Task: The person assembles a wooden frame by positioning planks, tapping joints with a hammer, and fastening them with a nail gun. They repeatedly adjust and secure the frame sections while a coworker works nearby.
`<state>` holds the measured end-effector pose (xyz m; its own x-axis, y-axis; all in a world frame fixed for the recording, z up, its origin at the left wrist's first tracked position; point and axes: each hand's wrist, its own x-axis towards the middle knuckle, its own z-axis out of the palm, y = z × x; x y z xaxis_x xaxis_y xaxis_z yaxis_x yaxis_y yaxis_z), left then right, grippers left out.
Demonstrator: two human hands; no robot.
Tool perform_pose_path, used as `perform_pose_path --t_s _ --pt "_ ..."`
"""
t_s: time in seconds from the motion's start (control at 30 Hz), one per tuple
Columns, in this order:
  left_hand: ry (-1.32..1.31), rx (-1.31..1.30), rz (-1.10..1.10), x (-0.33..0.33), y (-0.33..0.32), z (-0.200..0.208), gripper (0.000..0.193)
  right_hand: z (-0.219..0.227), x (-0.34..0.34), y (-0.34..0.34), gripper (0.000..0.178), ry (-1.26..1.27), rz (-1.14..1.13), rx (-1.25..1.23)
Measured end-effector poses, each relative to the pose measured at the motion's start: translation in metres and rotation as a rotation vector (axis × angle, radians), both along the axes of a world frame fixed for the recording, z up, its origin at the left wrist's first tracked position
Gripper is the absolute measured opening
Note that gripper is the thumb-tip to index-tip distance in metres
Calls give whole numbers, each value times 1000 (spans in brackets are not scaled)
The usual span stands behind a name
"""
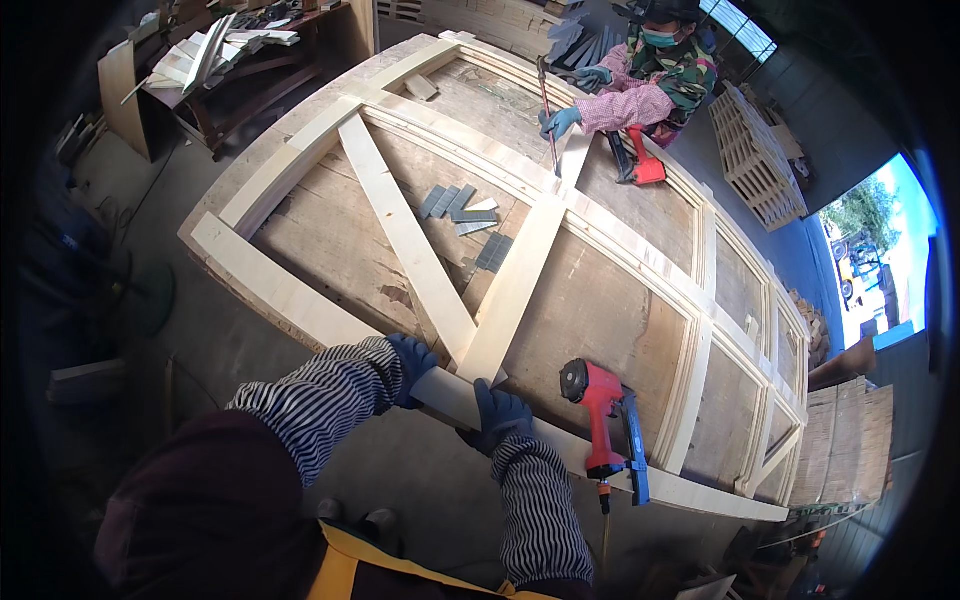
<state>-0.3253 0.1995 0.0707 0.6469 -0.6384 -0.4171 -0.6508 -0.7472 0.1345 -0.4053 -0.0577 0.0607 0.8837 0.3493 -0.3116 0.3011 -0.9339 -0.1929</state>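
My left hand (pixel 412 370), in a dark blue glove, is closed on the near edge board (pixel 450 394) of a large pale wooden frame. My right hand (pixel 500 415), gloved alike, grips the same board a little to the right, by the joint where a diagonal brace (pixel 405 228) and a crosspiece (pixel 520 270) meet it. The undersides of both hands' grips are hidden. Just right of my right hand, a red and black nail gun (pixel 602 410) rests on the frame with its hose hanging down. Several grey nail strips (pixel 447 201) lie beyond the brace.
Across the frame a co-worker (pixel 665 85) holds a long-handled hammer (pixel 547 110) upright. A second red nail gun (pixel 648 160) lies beside them. Wood scraps cover a bench (pixel 215 60) at the far left. Pallets (pixel 755 160) and stacked boards (pixel 840 440) stand to the right.
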Motion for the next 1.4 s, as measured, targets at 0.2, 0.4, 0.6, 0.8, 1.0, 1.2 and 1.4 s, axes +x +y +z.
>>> perform_pose_path --t_s 0.2,0.4,0.6,0.8,1.0,1.2,1.4 --pt "-15 -10 11 -1 -2 -6 77 -10 -7 -6 98 -63 6 48" --pt "-96 -70 -23 -3 3 -23 76 -2 -1 -2 98 50 -12 -10" --pt "-169 -131 -4 -5 5 -36 76 -4 -6 -2 99 3 -16 -2" --pt "-112 -78 -22 -4 6 -25 78 1 -4 -1 99 97 -16 -17" --pt "-142 -57 -17 -6 4 -27 79 1 -7 -1 99 77 -11 -8" --pt "-74 -26 -23 -3 3 -20 85 12 6 3 103 178 -28 -9" --pt "-44 -14 -12 -2 3 -18 86 -15 -9 -6 106 -21 22 -4"
